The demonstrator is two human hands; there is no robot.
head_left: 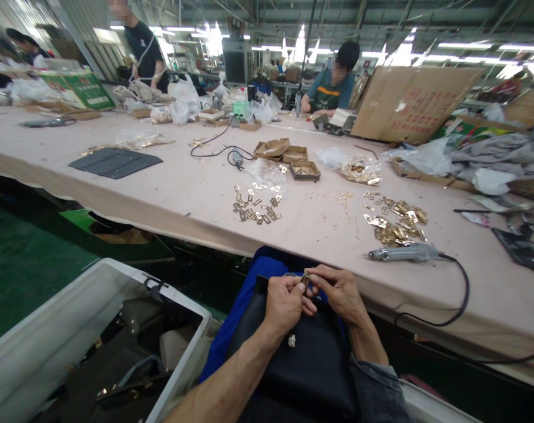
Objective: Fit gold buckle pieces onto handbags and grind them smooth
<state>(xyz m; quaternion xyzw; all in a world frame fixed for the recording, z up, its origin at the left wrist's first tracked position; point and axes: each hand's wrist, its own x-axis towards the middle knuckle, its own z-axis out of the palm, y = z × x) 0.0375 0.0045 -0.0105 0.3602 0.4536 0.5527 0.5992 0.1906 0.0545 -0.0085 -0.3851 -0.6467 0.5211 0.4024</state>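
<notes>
Left hand (285, 301) and right hand (341, 289) pinched a metal fitting (306, 277) between closed fingertips, over the black item's (308, 370) twelve o'clock end; the fitting's long axis seemingly pointed to one o'clock.

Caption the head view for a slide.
Left hand and right hand hold a metal piece over a black item, beside a table bearing metal parts and a tool.

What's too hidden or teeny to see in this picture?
- Head view, small metal piece: full shape, hidden by the left hand and right hand.
- Head view, white bin: whole outline, cut off by the picture's left and bottom edges.
- Head view, cardboard: red print too small and blurred to read.
</notes>
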